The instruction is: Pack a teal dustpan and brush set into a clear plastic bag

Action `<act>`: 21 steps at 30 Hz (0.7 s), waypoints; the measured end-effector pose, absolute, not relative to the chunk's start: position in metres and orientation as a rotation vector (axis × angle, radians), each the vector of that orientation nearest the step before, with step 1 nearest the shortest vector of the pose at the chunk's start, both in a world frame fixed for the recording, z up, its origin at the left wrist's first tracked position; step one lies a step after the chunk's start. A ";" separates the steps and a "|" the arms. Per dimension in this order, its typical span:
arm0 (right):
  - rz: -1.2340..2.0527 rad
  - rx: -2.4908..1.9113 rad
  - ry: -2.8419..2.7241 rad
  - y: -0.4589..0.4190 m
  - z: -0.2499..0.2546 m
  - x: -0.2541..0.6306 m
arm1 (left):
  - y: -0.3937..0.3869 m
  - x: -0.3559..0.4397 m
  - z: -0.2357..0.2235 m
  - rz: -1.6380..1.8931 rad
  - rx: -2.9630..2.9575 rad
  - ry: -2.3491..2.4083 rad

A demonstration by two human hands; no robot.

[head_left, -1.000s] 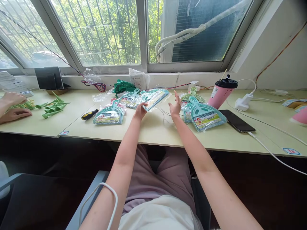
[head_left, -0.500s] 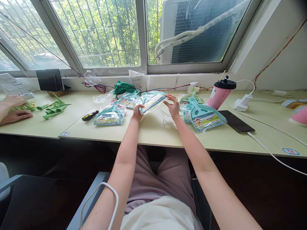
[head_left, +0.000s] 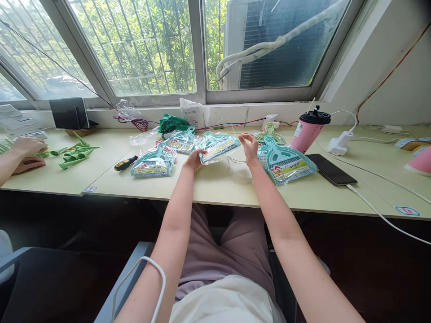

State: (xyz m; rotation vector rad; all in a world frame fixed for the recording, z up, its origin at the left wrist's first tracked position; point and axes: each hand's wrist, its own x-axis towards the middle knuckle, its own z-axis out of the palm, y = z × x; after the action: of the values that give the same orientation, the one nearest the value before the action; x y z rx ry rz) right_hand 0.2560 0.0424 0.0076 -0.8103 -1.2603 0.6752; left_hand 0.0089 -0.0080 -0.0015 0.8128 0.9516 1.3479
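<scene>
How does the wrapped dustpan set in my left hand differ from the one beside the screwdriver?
The held dustpan set is gripped by the left hand; the screwdriver-side set lies on the table, unheld. The held dustpan set's lower edge slants up rightward; the screwdriver-side set's runs nearly level. Both are turquoise, labelled and in clear plastic.

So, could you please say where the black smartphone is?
In the head view, the black smartphone lies right of centre on the pale table, beside the rightmost teal plastic-wrapped dustpan, nearer than the pink cup.

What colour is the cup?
The cup is pink, with a black lid; see the head view.
</scene>
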 end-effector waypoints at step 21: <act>0.867 -0.829 -1.674 0.038 -0.005 0.248 | -0.018 0.015 0.010 1.348 0.829 0.969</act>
State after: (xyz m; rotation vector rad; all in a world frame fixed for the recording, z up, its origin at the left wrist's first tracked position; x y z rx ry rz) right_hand 0.2478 0.0383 -0.0050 -0.8291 -1.6745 0.8672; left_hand 0.0146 -0.0178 0.0099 0.8292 0.9694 1.3475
